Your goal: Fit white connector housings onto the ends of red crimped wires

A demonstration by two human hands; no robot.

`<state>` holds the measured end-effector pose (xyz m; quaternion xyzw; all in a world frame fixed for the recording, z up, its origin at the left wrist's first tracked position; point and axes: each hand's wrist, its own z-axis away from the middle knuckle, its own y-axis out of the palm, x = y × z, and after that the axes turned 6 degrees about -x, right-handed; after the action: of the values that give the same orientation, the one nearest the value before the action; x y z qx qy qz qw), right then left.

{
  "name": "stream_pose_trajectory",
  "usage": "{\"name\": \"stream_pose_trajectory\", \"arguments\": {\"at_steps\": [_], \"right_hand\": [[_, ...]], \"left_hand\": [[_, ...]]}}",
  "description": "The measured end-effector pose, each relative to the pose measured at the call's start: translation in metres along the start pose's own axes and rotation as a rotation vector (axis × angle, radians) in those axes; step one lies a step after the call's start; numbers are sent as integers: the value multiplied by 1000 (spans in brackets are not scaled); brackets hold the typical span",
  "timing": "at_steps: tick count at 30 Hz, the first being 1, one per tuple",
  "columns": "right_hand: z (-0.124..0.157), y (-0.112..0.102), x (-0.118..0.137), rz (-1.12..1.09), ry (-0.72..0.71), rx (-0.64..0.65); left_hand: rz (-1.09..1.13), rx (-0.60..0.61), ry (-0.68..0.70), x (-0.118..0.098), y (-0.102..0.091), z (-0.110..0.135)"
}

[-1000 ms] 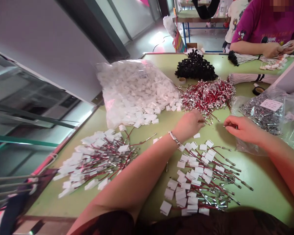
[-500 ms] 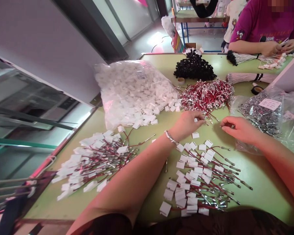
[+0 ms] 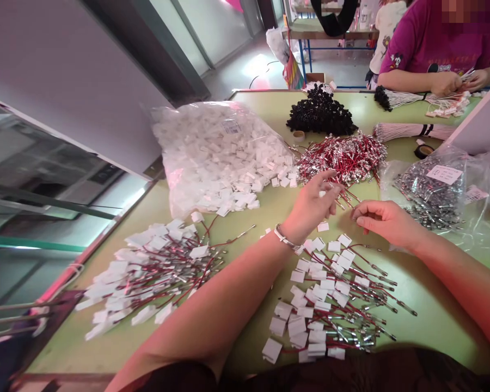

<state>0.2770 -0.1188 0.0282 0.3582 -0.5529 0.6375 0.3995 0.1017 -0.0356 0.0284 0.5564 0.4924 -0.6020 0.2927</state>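
My left hand (image 3: pixel 315 202) is at the near edge of a heap of short red wires with metal terminals (image 3: pixel 343 158). A small white connector housing (image 3: pixel 322 194) shows between its curled fingers, while the forefinger reaches over the wires. To the right, my right hand (image 3: pixel 380 219) hovers above the table, thumb and fingers drawn together; anything in that pinch is too small to make out. Below the hands lies a spread of red wires with white housings at one end (image 3: pixel 319 294) and metal fuse-holder-like ends at the other. One loose white housing (image 3: pixel 323 226) rests near the left wrist.
A clear bag of white housings (image 3: pixel 224 152) spills at left, with a second pile of housed wires (image 3: pixel 147 267) nearer. Black parts (image 3: pixel 320 111) are heaped behind the wires. A bag of metal parts (image 3: pixel 428 190) lies right. Across the table a co-worker's hands (image 3: pixel 453 83) handle white cables.
My left hand has moved slightly forward, its forefinger lifting over the red wires. My right hand has come left, closer to the left one. The view has shifted a little.
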Motion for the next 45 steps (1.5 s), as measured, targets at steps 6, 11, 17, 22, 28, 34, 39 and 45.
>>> {"name": "stream_pose_trajectory", "arguments": {"at_steps": [6, 11, 17, 22, 28, 34, 39, 45], "right_hand": [[-6, -4, -2, 361, -168, -79], [-1, -1, 3, 269, -212, -49], [-1, -5, 0, -7, -99, -274], [0, 1, -4, 149, -217, -370], [3, 5, -5, 198, -283, -464], [1, 1, -7, 366, -421, -437], [1, -5, -5, 383, -397, -374], [5, -6, 5, 128, -13, -113]], "left_hand": [[-444, 85, 648, 5, 1, 3], [-729, 327, 519, 9, 8, 6], [-415, 198, 397, 9, 4, 3], [-189, 189, 218, 5, 9, 7], [-156, 198, 49, -2, 11, 10], [-118, 235, 76, -2, 10, 11], [-175, 184, 257, 5, 10, 10], [-621, 223, 735, 12, 4, 12]]}}
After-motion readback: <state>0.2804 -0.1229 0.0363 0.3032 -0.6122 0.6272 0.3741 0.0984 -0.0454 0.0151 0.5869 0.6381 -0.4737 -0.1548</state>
